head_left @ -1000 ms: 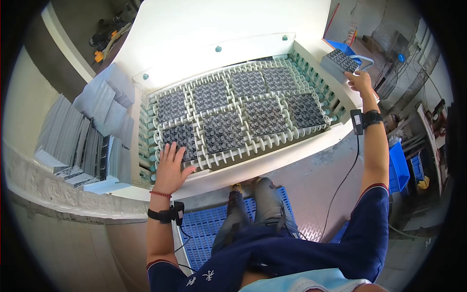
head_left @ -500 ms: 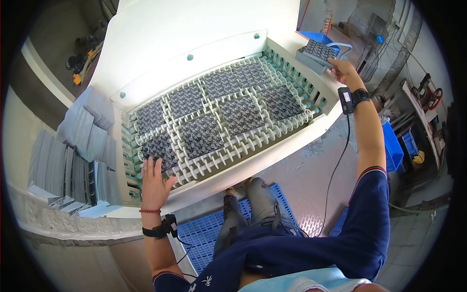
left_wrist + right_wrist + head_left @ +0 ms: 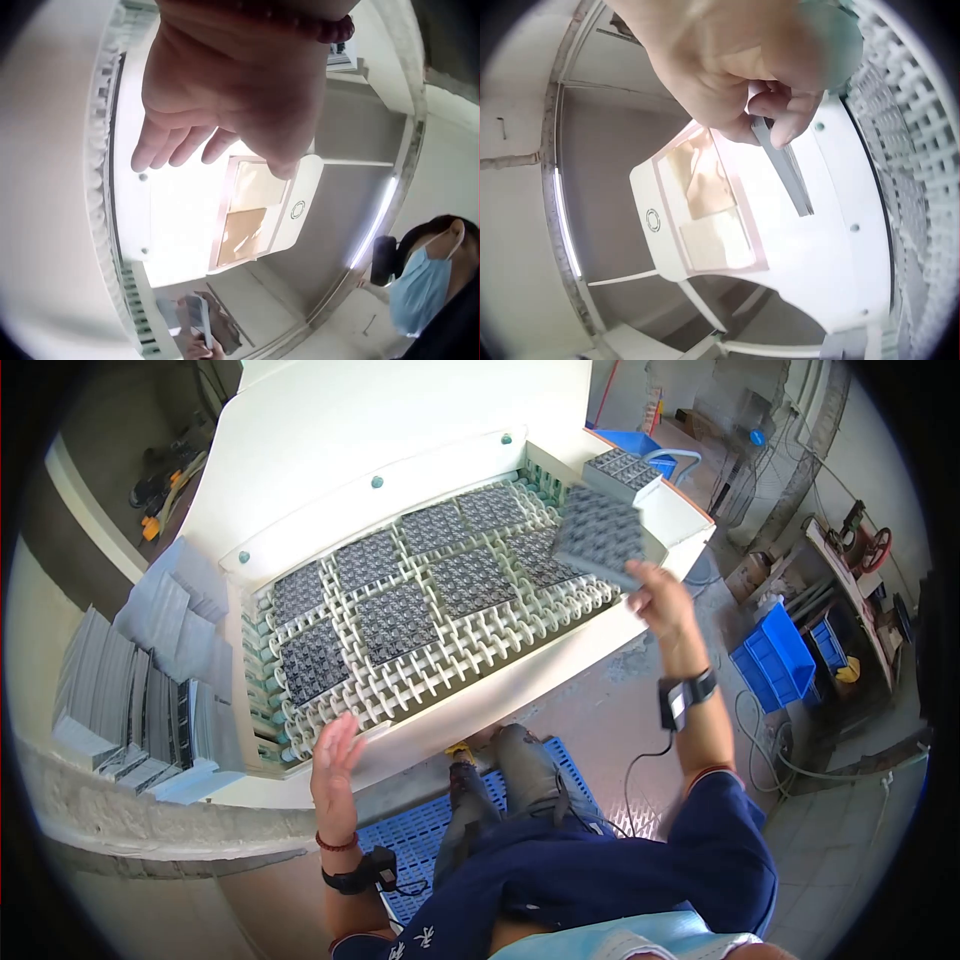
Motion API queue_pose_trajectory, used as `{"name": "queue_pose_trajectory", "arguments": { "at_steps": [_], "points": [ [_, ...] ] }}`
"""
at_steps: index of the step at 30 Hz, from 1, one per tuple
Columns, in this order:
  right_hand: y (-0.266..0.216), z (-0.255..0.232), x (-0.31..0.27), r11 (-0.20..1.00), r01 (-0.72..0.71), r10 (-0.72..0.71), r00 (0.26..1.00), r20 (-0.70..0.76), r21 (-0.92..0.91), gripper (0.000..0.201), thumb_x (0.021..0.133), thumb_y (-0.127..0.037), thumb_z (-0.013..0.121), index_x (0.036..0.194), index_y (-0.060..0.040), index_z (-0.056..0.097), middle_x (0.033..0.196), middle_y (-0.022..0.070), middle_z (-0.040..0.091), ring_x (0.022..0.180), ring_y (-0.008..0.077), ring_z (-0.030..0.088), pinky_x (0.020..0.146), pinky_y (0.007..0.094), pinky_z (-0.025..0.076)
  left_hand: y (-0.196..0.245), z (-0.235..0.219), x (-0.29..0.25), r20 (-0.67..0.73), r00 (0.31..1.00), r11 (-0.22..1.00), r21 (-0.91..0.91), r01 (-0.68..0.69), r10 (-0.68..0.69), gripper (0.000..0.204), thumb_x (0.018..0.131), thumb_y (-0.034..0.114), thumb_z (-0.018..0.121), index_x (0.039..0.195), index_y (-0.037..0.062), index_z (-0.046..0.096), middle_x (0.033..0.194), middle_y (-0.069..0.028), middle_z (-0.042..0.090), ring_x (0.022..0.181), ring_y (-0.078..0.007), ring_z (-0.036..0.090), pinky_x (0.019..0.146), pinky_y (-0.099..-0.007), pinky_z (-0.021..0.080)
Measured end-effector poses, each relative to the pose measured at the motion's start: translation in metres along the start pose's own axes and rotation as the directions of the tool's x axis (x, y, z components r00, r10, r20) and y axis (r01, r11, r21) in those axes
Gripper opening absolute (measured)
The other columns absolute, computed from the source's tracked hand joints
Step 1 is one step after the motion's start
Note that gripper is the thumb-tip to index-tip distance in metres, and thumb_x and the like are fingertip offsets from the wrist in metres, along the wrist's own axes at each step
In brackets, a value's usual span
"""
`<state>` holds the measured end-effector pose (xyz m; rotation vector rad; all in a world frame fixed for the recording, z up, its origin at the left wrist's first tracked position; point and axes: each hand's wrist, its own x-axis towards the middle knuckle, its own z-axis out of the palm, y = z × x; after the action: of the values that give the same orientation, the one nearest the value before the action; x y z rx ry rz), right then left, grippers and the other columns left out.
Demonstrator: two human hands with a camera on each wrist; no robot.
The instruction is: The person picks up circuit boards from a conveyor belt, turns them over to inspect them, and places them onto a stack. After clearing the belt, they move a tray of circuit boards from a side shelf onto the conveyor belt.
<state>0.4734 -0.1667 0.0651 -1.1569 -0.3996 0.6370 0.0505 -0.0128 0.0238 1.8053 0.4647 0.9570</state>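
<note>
By its near corner my right hand point(image 3: 663, 603) pinches a thin patterned circuit board panel point(image 3: 603, 532), tilted and blurred above the right end of the roller conveyor point(image 3: 450, 678). In the right wrist view the panel's grey edge point(image 3: 786, 171) shows between thumb and fingers. Behind it, a stack of similar panels point(image 3: 622, 472) sits on the machine's right ledge. My left hand point(image 3: 333, 772) is held near the machine's front edge, fingers loosely extended and nothing in them; the left wrist view shows the same empty hand point(image 3: 225, 97). Two rows of dark panels point(image 3: 395, 622) lie on the rollers.
Grey panels point(image 3: 98, 685) stand upright in rows at the machine's left end. A raised white cover point(image 3: 400, 425) rises behind the conveyor. Blue bins point(image 3: 775, 657) and a hose are on the right, and a blue slatted mat point(image 3: 575, 775) lies underfoot.
My right hand has carried a panel leftward from the stack to above the conveyor. My left hand has lifted off the front-left panel and drawn back to the front edge.
</note>
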Motion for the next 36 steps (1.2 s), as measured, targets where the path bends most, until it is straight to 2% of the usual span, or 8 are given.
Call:
{"name": "queue_pose_trajectory", "arguments": {
  "at_steps": [3, 7, 12, 24, 25, 26, 30, 36],
  "points": [
    [0.045, 0.041, -0.048, 0.971, -0.206, 0.162, 0.938, 0.306, 0.119, 0.015, 0.076, -0.015, 0.066, 0.072, -0.0042, 0.057, 0.057, 0.0011, 0.053, 0.037, 0.01, 0.049, 0.034, 0.0216, 0.038, -0.009, 0.017, -0.003, 0.11, 0.982, 0.725, -0.663, 0.186, -0.152, 0.073, 0.087, 0.052, 0.037, 0.13, -0.0053, 0.025, 0.127, -0.0263, 0.037, 0.119, -0.0393, 0.037, 0.099, -0.05, 0.031],
    [0.092, 0.11, -0.101, 0.857, -0.503, 0.357, 0.733, 0.578, 0.108, 0.01, 0.079, -0.01, 0.063, 0.076, -0.002, 0.058, 0.067, 0.0015, 0.057, 0.039, 0.0075, 0.047, 0.037, 0.0209, 0.042, -0.023, 0.032, -0.014, 0.225, 0.962, 0.326, -0.908, 0.264, -0.152, 0.071, 0.09, 0.052, 0.026, 0.13, -0.0069, 0.026, 0.128, -0.0258, 0.038, 0.118, -0.0397, 0.038, 0.097, -0.052, 0.031],
    [0.131, 0.154, -0.144, 0.793, -0.595, 0.487, 0.49, 0.723, -0.132, 0.021, 0.079, -0.016, 0.064, 0.087, 0.0029, 0.06, 0.07, 0.0019, 0.058, 0.043, 0.0058, 0.049, 0.039, 0.0175, 0.042, -0.005, 0.035, -0.039, -0.022, 0.896, 0.235, -0.968, 0.092, -0.443, 0.049, 0.091, 0.029, 0.032, 0.124, -0.0061, 0.037, 0.122, -0.0202, 0.046, 0.109, -0.031, 0.048, 0.092, -0.0434, 0.039],
    [0.134, 0.168, -0.164, 0.88, -0.273, 0.475, 0.496, 0.727, -0.389, 0.019, 0.081, -0.018, 0.062, 0.087, 0.0002, 0.061, 0.068, -0.0003, 0.057, 0.05, 0.0057, 0.05, 0.045, 0.0184, 0.041, -0.032, 0.016, -0.068, 0.031, 0.871, 0.216, -0.964, 0.155, -0.49, 0.051, 0.074, 0.007, 0.042, 0.122, -0.0096, 0.035, 0.117, -0.0228, 0.049, 0.107, -0.033, 0.05, 0.094, -0.0441, 0.038],
    [0.155, 0.159, -0.161, 0.888, -0.218, 0.459, 0.48, 0.747, -0.406, 0.021, 0.08, -0.02, 0.063, 0.085, 0.0004, 0.061, 0.065, 0.0005, 0.055, 0.05, 0.0071, 0.051, 0.045, 0.0202, 0.042, -0.027, 0.018, -0.069, -0.031, 0.937, 0.432, -0.893, 0.13, -0.347, 0.055, 0.071, 0.008, 0.043, 0.123, -0.0099, 0.035, 0.119, -0.0236, 0.047, 0.108, -0.0346, 0.049, 0.095, -0.0437, 0.037],
    [0.149, 0.157, -0.157, 0.86, -0.136, 0.495, 0.456, 0.74, -0.491, 0.025, 0.079, -0.022, 0.065, 0.086, 0.0008, 0.06, 0.064, 0.002, 0.055, 0.05, 0.0077, 0.051, 0.045, 0.0215, 0.042, -0.027, 0.021, -0.065, 0.032, 0.889, 0.261, -0.951, 0.168, -0.457, 0.057, 0.07, 0.009, 0.044, 0.123, -0.0093, 0.035, 0.12, -0.0234, 0.047, 0.109, -0.0352, 0.048, 0.096, -0.0443, 0.036],
    [0.141, 0.15, -0.159, 0.897, -0.052, 0.359, 0.666, 0.653, -0.44, 0.033, 0.075, -0.022, 0.068, 0.091, 0.0051, 0.058, 0.069, 0.0083, 0.06, 0.052, 0.0111, 0.056, 0.046, 0.0232, 0.045, -0.036, 0.027, -0.073, -0.098, 0.855, 0.425, -0.893, 0.151, -0.509, 0.047, 0.073, 0.008, 0.044, 0.118, -0.007, 0.041, 0.11, -0.0195, 0.052, 0.1, -0.0317, 0.054, 0.088, -0.0414, 0.044],
    [0.128, 0.145, -0.157, 0.864, 0.026, 0.372, 0.639, 0.673, -0.503, 0.023, 0.076, -0.018, 0.067, 0.079, 0.0035, 0.06, 0.06, 0.0063, 0.058, 0.051, 0.0113, 0.056, 0.046, 0.0245, 0.044, -0.036, 0.03, -0.072, -0.135, 0.872, 0.478, -0.87, 0.123, -0.471, 0.041, 0.078, 0.003, 0.046, 0.117, -0.0055, 0.042, 0.108, -0.0178, 0.054, 0.095, -0.0289, 0.056, 0.086, -0.0416, 0.045]
  ]
}}
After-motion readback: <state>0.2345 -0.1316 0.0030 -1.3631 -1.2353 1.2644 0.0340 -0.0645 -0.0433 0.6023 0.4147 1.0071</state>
